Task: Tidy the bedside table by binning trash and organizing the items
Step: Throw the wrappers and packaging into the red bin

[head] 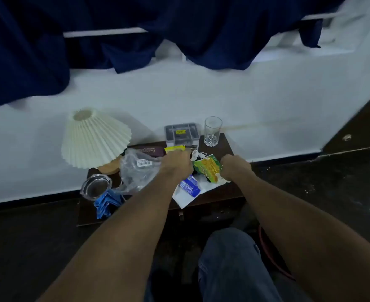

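- While both hands work at the middle of the counter [227, 192], its left end carries a pleated lamp [96, 138], whose shade tilts over a wooden base. A glass ashtray [96, 186] sits at the front left corner, and I cannot tell whether anything lies in it. A crumpled blue wrapper [105, 205] hangs over the edge just below.
- A clear plastic bag [136, 168] with a barcode label slumps against the left forearm; its contents are too dim to name.
- Behind it lie a dark flat box [149, 151] and a yellow packet [175, 148].
- The left hand [176, 163] is knuckles-up with its fingers curled under and hidden. A crumpled white tissue [196, 154] sits at their tips, but I cannot tell whether they hold it.
- At the back, a grey lidded organiser box [182, 134] shows compartments holding small dark things.
- A blue-and-white wrapper [189, 187] rests on a white paper sheet [184, 199] at the front edge.
- An upright glass tumbler [212, 131] at the back looks empty.
- The green-and-yellow packet [207, 170] lies between the hands, its long axis pointing roughly away from the person. The right hand [235, 165] pinches its right edge with curled fingers, so that hand is best placed to lift it. No bin is in view.
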`<state>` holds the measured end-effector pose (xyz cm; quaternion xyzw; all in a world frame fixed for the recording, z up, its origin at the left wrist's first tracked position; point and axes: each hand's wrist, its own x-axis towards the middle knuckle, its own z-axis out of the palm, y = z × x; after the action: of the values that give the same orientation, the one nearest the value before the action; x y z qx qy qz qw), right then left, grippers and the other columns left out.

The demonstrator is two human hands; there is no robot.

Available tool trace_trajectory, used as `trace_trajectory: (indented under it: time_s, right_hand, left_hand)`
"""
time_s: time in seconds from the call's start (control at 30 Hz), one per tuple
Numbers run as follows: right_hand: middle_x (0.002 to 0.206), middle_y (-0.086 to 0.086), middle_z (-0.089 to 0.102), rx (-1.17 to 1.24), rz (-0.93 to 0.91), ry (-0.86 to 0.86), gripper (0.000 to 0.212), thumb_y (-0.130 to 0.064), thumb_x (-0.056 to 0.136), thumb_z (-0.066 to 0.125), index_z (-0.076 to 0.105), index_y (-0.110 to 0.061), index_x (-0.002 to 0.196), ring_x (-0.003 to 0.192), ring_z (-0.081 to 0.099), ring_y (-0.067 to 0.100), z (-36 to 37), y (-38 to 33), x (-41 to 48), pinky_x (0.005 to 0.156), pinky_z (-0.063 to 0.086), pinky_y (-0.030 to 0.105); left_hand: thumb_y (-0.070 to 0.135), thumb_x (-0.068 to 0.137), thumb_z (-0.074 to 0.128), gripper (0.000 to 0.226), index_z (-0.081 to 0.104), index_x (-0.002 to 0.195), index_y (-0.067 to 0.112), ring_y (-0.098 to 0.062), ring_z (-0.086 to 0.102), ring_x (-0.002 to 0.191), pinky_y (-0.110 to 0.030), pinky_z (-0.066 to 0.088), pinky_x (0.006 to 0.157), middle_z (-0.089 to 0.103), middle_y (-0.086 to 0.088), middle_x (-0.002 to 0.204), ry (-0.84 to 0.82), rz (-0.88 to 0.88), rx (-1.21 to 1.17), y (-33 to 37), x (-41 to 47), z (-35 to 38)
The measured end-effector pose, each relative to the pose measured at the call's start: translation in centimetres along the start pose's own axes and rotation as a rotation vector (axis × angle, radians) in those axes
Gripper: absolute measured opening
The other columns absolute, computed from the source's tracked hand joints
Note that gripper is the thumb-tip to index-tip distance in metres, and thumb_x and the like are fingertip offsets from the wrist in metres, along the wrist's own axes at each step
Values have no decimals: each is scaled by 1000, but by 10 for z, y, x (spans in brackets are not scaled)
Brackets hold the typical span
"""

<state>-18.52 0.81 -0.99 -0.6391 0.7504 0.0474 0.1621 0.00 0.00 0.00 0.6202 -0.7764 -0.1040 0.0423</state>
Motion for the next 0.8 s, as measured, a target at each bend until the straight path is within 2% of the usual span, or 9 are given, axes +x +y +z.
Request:
trace_trajectory:
  time_s: [0.1, 0.27, 0.37, 0.5, 0.6, 0.7, 0.73, 0.8]
  right_hand:
    - [126, 13, 62, -67, 26, -44, 39, -17, 92, 58, 58, -15, 130, 114, 62, 33, 16, 8, 3, 82, 48, 39]
    - [127, 12, 62, -111, 22, -40, 36, -23, 95, 54, 58, -17, 130, 116, 62, 33, 42, 17, 14, 87, 49, 39]
    - [124, 11, 63, -132, 8, -24, 32, -28, 99, 51, 58, -19, 129, 113, 63, 32, 57, 21, 20, 83, 47, 38]
    - [116, 11, 65, -120, -10, 38, 25, -21, 98, 51, 60, -16, 121, 106, 65, 32, 65, 27, 27, 74, 44, 37]
    - [102, 9, 66, 57, 18, 95, 20, -22, 92, 52, 65, -15, 105, 94, 65, 32, 64, 34, 31, 71, 46, 36]
    - [77, 1, 62, 317, -34, 173, 15, -27, 90, 55, 63, -17, 81, 74, 60, 23, 60, 40, 35, 62, 42, 30]
    - [72, 0, 60, 392, -84, 185, 17, -27, 89, 57, 62, -18, 76, 71, 59, 21, 59, 40, 36, 59, 40, 28]
    - [74, -3, 64, 494, -183, 174, 14, -30, 89, 61, 68, -21, 81, 71, 60, 15, 56, 39, 35, 56, 41, 27]
  left_hand:
    - [18, 96, 48, 40, 58, 134, 16, -39, 65, 107, -42, 51, 79, 69, -17, 118, -54, -2, 28, 5, 6, 16]
    - [15, 94, 53, 51, 54, 143, 28, -39, 62, 114, -44, 55, 86, 66, -17, 128, -158, 7, -5, 12, 16, 45]
    - [14, 95, 55, 50, 55, 142, 29, -38, 63, 115, -46, 57, 88, 63, -16, 133, -208, 21, 10, 15, 23, 60]
    - [15, 96, 56, 44, 58, 138, 27, -39, 61, 116, -46, 55, 90, 62, -18, 130, -189, 27, 70, 20, 30, 74]
    - [12, 95, 56, 39, 64, 132, 24, -37, 62, 116, -45, 55, 86, 65, -15, 125, -147, 25, 117, 26, 34, 77]
    - [12, 94, 56, 30, 70, 119, 21, -36, 65, 107, -43, 54, 76, 68, -13, 116, -83, 27, 106, 31, 37, 76]
    - [13, 93, 55, 28, 71, 115, 20, -36, 66, 104, -41, 52, 72, 69, -13, 113, -61, 21, 87, 33, 37, 74]
    - [16, 94, 55, 23, 72, 110, 20, -35, 66, 100, -39, 49, 69, 71, -11, 108, -20, -2, 42, 36, 39, 71]
